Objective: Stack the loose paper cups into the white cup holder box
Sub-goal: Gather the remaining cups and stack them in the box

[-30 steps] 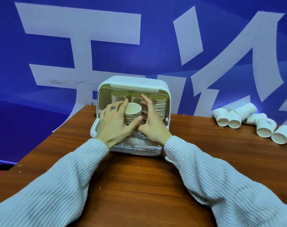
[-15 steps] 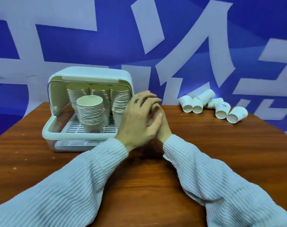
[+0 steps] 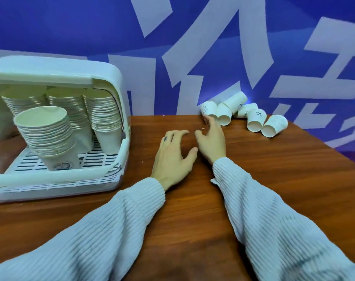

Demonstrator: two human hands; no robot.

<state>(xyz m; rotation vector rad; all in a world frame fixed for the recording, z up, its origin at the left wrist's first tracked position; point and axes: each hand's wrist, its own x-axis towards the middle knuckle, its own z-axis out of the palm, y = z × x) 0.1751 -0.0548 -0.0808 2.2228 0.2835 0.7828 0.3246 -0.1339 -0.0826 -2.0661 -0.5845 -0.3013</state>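
Reaching right hand (image 3: 212,141), fingers spread, empty

Both arms extended, left hand (image 3: 173,159) and right hand (image 3: 212,141) with loose fingers.

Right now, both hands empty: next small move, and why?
Probably reach the right hand on to the nearest cup and grip it: its fingers are open just short of that cup, and six loose cups lie outside the box.

"%" mark on one loose paper cup (image 3: 256,118); other cup prints, backdrop (image 3: 71,27) characters unreadable.
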